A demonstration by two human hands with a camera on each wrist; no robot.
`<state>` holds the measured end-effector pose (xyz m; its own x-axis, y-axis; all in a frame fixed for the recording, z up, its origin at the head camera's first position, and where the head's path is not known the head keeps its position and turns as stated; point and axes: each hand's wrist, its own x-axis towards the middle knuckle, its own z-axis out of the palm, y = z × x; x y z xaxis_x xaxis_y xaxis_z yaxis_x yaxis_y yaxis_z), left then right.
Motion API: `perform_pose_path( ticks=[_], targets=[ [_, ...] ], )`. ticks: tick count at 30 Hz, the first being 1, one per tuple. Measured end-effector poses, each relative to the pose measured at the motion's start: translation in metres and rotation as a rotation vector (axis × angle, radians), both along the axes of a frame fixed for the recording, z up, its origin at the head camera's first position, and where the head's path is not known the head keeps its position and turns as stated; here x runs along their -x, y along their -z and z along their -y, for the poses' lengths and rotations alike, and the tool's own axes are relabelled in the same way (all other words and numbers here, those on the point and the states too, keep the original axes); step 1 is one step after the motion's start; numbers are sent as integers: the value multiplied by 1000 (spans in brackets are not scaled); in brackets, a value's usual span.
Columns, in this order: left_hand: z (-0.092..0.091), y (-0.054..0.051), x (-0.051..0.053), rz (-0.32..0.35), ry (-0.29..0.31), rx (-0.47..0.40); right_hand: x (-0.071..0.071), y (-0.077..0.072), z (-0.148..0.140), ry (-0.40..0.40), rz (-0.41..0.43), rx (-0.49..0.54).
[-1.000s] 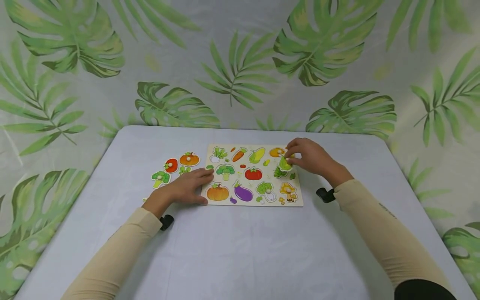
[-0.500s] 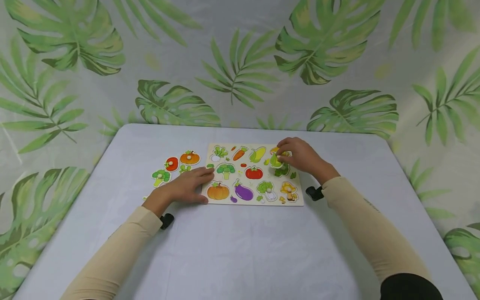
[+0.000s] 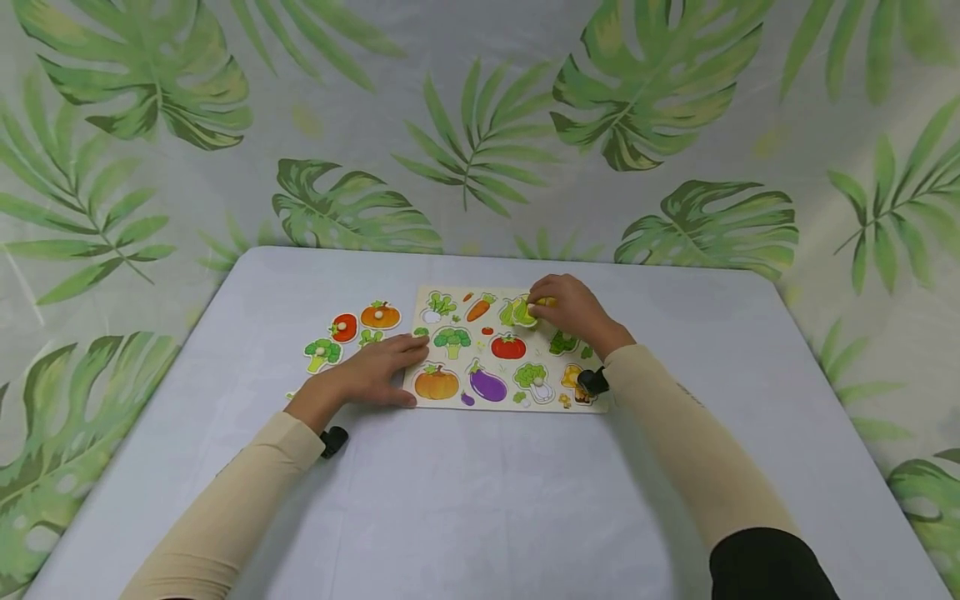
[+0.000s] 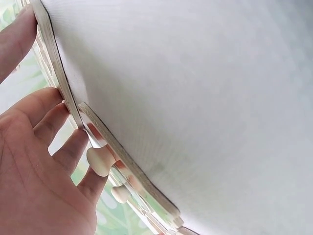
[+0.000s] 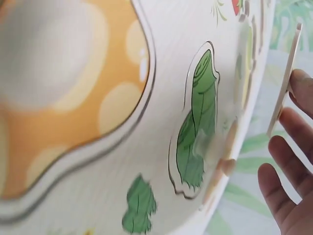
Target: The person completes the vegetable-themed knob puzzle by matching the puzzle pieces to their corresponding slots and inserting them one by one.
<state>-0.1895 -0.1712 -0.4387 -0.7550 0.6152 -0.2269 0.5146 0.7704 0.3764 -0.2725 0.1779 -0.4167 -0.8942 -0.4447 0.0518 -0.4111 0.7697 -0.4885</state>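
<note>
My right hand (image 3: 573, 308) pinches a yellow-green corn puzzle piece (image 3: 525, 314). It is above the corn picture in the back row of the vegetable puzzle board (image 3: 543, 346). In the right wrist view the corn piece (image 5: 286, 78) shows edge-on between thumb and fingers, apart from the board. My left hand (image 3: 375, 372) rests against the board's left side, and in the left wrist view its fingertips touch the board's edge (image 4: 56, 63). A cabbage piece (image 3: 532, 383), a mushroom piece (image 3: 570, 375) and a dark green leafy piece (image 3: 562, 342) with knobs sit on the board.
Left of the board lie loose knobbed pieces: a pumpkin (image 3: 380, 315), a red one (image 3: 344, 327), a broccoli (image 3: 322, 355) and a green one (image 3: 371, 337) partly behind my left hand. A white cloth (image 3: 480, 500) covers the table.
My right hand has carried the corn piece leftward, from the right end of the back row to the corn picture. My left hand has stayed at the board's left side.
</note>
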Motion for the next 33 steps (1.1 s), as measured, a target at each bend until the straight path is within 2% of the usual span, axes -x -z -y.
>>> perform_pose_path(
  ticks=[5,13,17,24,29,33],
  targets=[
    [1,0,0,8,-1,-1,6,6,6,42,1,8],
    [0,-4,-2,-7,4,-1,12,15,19,112,69,15],
    [-1,-4,-2,10,-8,-3,13,20,23,125,99,-15],
    [-2,-3,-2,9,-12,-2,13,24,28,138,79,-43],
    [-2,-2,-2,14,-21,0,14,25,30,155,94,-61],
    [-2,-2,-3,20,-28,-1,12,25,30,161,121,-44]
  ],
)
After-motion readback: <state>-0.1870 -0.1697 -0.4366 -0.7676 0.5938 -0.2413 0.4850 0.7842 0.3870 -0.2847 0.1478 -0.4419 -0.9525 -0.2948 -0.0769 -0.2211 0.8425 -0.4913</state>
